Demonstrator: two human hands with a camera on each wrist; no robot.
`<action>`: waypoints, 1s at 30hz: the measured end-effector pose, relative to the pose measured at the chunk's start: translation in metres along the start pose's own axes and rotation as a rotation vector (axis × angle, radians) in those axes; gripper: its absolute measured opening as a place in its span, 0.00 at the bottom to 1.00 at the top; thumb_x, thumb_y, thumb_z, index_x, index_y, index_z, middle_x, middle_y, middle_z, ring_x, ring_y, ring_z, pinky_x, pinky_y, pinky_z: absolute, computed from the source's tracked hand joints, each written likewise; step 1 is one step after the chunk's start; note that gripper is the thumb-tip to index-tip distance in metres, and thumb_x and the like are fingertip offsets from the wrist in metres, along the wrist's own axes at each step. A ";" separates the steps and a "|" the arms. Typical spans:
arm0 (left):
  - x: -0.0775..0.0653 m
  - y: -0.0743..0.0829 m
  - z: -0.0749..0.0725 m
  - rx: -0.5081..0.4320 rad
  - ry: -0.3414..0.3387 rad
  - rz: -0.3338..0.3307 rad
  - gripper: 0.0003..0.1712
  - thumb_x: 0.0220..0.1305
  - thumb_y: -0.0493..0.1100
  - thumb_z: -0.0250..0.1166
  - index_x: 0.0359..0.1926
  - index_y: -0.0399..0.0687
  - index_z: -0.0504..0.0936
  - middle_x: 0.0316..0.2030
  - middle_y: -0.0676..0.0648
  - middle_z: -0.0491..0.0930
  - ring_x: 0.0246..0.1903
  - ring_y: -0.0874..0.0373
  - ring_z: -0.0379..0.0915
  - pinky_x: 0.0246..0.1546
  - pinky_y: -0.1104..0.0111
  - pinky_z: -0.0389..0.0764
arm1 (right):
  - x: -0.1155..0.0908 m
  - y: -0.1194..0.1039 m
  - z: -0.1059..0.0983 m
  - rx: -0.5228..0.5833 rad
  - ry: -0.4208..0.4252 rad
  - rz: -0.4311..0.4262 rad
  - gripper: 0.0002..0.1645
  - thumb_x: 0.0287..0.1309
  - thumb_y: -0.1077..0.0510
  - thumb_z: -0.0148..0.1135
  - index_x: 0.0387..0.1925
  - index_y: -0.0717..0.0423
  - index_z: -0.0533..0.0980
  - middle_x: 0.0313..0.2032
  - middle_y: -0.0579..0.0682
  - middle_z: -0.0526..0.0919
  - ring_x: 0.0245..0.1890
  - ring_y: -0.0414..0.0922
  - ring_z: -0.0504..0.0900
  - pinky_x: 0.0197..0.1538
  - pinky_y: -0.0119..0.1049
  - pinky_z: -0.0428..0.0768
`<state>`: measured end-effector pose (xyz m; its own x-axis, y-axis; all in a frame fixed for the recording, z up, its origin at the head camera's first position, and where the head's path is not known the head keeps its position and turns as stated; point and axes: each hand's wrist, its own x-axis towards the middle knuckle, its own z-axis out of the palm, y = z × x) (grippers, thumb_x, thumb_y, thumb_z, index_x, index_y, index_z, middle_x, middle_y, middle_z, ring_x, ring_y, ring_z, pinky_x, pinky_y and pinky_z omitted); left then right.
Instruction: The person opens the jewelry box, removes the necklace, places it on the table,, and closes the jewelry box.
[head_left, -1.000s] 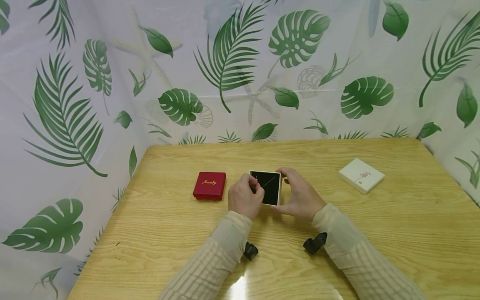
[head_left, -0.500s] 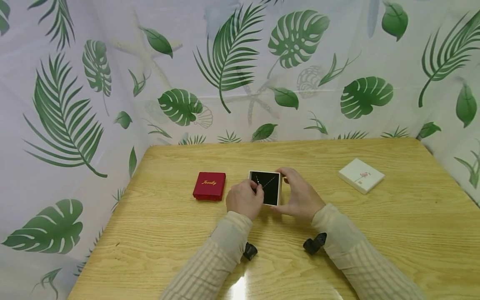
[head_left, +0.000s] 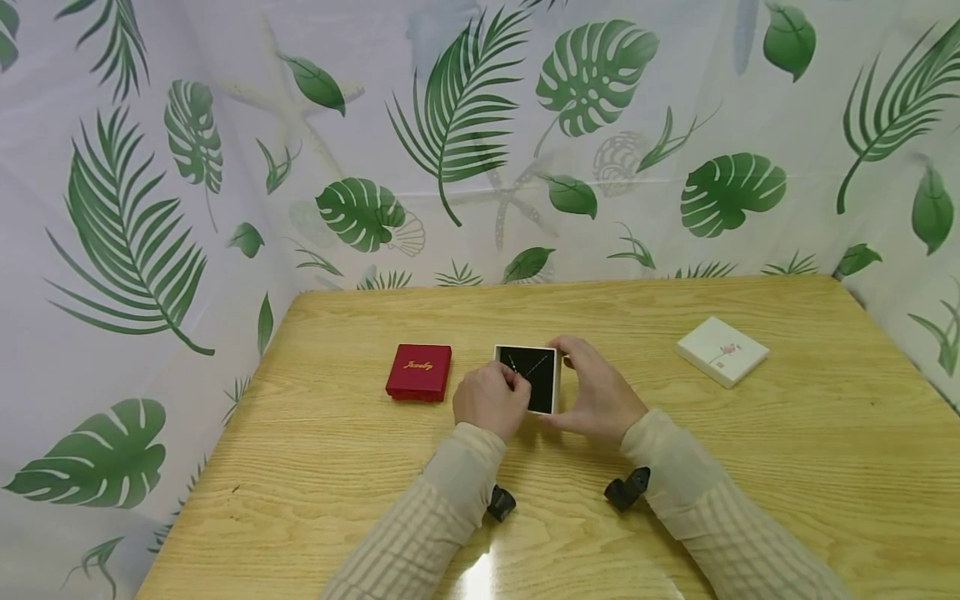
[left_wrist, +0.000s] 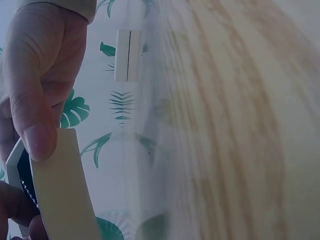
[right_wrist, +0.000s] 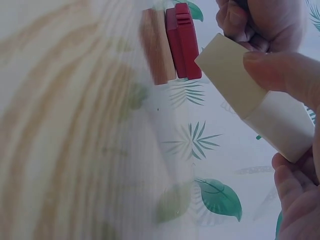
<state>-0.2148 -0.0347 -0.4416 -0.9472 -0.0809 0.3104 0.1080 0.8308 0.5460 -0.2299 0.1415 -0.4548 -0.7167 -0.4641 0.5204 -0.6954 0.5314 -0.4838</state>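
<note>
My right hand (head_left: 600, 393) grips a small square white box (head_left: 556, 383) from its right side, with the thumb on the near wall and fingers at the far corner. Black padding (head_left: 542, 392) lines the box, which is tilted up off the table. A thin necklace (head_left: 536, 367) lies across the padding in a V. My left hand (head_left: 489, 402) covers the box's left part, its thumb and forefinger pinching the necklace near the V's bottom. In the left wrist view, the beaded chain (left_wrist: 29, 192) runs down to the left fingertips.
A red jewelry box (head_left: 419, 372) with gold lettering stands left of the hands on the wooden table (head_left: 337, 467). At the right lies a white box with a pink flower print (head_left: 723, 350). A leaf-patterned cloth (head_left: 480, 208) hangs behind the table.
My left fingertips have come down from the box's upper left toward its middle, along the necklace. The white box has shifted slightly left and nearer, with the right hand following.
</note>
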 end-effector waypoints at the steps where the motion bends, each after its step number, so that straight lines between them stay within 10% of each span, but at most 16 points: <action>1: 0.000 0.000 0.000 0.003 -0.005 -0.003 0.12 0.54 0.45 0.64 0.16 0.52 0.79 0.13 0.55 0.74 0.14 0.61 0.68 0.13 0.70 0.66 | 0.000 0.000 0.000 0.002 0.001 -0.004 0.55 0.27 0.54 0.84 0.58 0.63 0.64 0.53 0.55 0.71 0.51 0.48 0.71 0.51 0.48 0.77; 14: 0.002 0.000 -0.003 -0.035 -0.042 0.000 0.10 0.55 0.44 0.64 0.19 0.51 0.80 0.15 0.56 0.75 0.15 0.62 0.68 0.15 0.72 0.67 | -0.001 0.002 -0.001 -0.014 0.010 0.001 0.57 0.26 0.54 0.85 0.59 0.65 0.64 0.55 0.57 0.71 0.52 0.50 0.72 0.52 0.48 0.76; 30: 0.005 0.001 -0.014 -0.368 0.050 0.051 0.07 0.55 0.40 0.65 0.22 0.48 0.82 0.13 0.56 0.72 0.15 0.65 0.65 0.17 0.73 0.67 | 0.000 0.000 -0.005 0.171 0.014 0.189 0.58 0.29 0.58 0.84 0.63 0.63 0.62 0.58 0.55 0.69 0.58 0.51 0.70 0.58 0.48 0.73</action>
<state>-0.2156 -0.0423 -0.4285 -0.9229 -0.0787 0.3769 0.2646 0.5815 0.7693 -0.2294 0.1456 -0.4514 -0.8351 -0.3569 0.4187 -0.5485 0.4800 -0.6847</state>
